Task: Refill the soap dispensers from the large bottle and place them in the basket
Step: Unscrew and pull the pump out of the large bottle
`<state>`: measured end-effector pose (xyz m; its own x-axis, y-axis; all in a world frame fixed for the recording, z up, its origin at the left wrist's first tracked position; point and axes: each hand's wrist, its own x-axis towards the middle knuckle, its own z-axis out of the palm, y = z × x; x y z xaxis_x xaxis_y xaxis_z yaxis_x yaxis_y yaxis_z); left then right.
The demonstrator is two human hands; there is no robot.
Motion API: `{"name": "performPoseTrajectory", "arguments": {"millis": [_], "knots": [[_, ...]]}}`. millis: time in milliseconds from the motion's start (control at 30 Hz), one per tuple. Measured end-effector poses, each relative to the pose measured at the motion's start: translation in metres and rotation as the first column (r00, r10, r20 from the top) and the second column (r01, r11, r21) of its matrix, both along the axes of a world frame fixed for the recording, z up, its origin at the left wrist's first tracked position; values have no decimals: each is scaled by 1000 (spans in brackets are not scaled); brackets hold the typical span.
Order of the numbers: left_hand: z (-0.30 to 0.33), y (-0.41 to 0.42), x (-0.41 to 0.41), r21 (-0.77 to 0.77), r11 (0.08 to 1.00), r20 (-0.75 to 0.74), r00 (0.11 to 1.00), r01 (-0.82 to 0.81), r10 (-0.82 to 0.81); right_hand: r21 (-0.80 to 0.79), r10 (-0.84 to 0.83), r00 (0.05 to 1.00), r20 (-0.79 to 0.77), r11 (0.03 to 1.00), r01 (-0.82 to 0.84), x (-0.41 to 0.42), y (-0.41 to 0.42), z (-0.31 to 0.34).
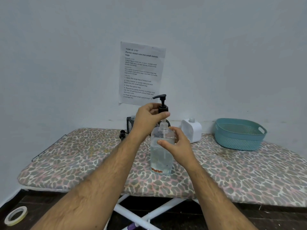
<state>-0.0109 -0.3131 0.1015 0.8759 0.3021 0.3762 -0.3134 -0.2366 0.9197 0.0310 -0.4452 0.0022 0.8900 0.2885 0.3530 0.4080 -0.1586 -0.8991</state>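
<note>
- The large clear bottle [160, 151] stands upright near the middle of the ironing board [66, 163], a little toward its front edge. It is mostly full of clear liquid, so I judge it heavy and steady on its base, yet the padded cover under it is soft and it could rock.
- Its wall looks like smooth, stiff plastic and may be slippery if soap has run down it. The best hold is around the shoulder and body, not the thin neck.
- The right hand [176, 143] holds the bottle at the shoulder, with the fingers curled around the far side and the thumb across the front.
- The left hand [149, 115] pinches the collar of the black pump head [162, 103], which is lifted above the neck; the thin dip tube still reaches down into the liquid. The pump is light, but the tube will probably drip when it comes out.
- At the back edge stands a white dispenser [191, 131] with an open neck. A dark dispenser [131, 123] is half hidden behind the left wrist, with a loose black pump [122, 135] lying beside it.
- Both look small and light, so they may tip when being filled and need a steadying hand.
- The teal basket [239, 135] sits at the back right corner, well apart from the bottle.
</note>
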Motion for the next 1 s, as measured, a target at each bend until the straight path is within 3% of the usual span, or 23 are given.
{"name": "performPoseTrajectory", "arguments": {"millis": [267, 400, 1000], "knots": [[40, 4, -8, -113, 993, 128, 991, -16, 30, -13, 7, 1000, -24, 1000, -8, -2, -1, 4], [54, 5, -12, -33, 998, 172, 984, -51, 56, -26, 3, 1000, -28, 1000, -4, -3, -2, 4], [88, 1, -31, -87, 995, 254, 964, -57, 78, -44, 13, 999, -42, 999, -15, -7, -3, 10]]}}
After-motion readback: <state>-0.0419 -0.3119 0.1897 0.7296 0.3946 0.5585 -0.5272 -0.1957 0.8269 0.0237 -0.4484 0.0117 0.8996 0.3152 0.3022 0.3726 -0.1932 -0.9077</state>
